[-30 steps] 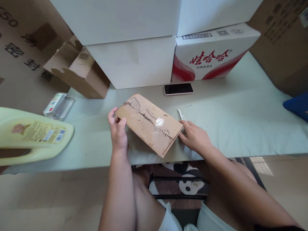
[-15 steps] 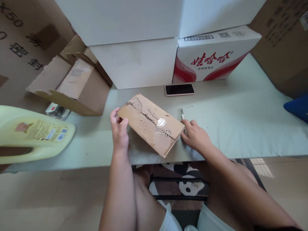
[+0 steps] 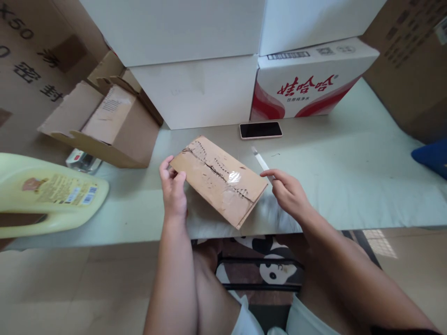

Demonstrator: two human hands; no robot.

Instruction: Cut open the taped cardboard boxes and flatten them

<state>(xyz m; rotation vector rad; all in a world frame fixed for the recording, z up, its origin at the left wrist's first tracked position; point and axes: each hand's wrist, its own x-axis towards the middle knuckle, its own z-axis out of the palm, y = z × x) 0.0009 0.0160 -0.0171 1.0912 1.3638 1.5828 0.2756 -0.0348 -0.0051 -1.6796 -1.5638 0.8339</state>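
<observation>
A flat brown cardboard parcel (image 3: 218, 179) with a torn strip of clear tape along its top lies tilted on the pale green table (image 3: 349, 186). My left hand (image 3: 172, 190) grips the parcel's left end, thumb on top. Just right of the parcel, my right hand (image 3: 288, 193) is closed round a thin white utility knife (image 3: 260, 160), its tip pointing up and away, a little above the table.
A pink phone (image 3: 260, 130) lies face up behind the parcel. White cartons (image 3: 199, 88) and a red-and-white carton (image 3: 310, 79) are stacked at the back. An open brown box (image 3: 104, 123), a yellow jug (image 3: 49, 195) and a small clear packet (image 3: 82, 160) sit left.
My right hand has picked the white knife up off the table and lifted away from the parcel's right corner. Earlier the open brown box shifted at the left. My left hand keeps its hold.
</observation>
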